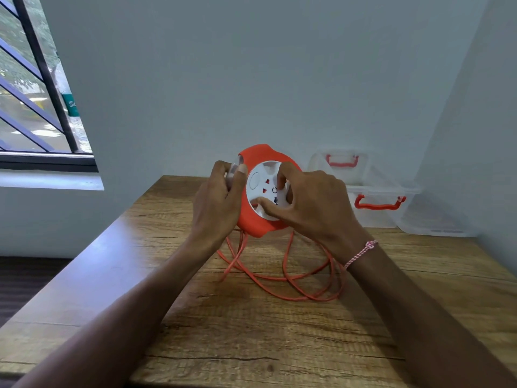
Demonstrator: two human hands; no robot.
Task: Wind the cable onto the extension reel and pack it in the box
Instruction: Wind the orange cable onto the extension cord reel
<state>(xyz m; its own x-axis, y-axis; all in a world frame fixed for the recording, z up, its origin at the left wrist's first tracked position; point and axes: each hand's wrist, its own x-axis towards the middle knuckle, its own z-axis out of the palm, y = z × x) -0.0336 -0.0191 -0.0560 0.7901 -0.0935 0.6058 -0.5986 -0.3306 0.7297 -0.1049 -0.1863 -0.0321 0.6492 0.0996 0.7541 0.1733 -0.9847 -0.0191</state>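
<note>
The extension reel point(256, 219) was up off the wooden surface point(251, 331), held in the air between both hands and tilted so its white socket face looked back at the person. The left hand point(216, 203) was curled snugly round the reel's left edge, thumb over what looked like a pale knob or grip, though I couldn't tell exactly what it was. The right hand point(313, 205) was spread across the white centre, thumb and fingertips pressed onto it, looking set to turn it. Most of the orange cable point(293, 275) hung from beneath the reel and lay in loose, overlapping loops on the surface, so the winding looked barely begun. To do it well, I reckoned, the left hand needed to hold the housing steady while the right turned the centre in even strokes, with the reel high enough that the loops fed in without snagging. The clear box point(375, 211) with red handles waited at the back right, lid up, well apart from the cable.
</note>
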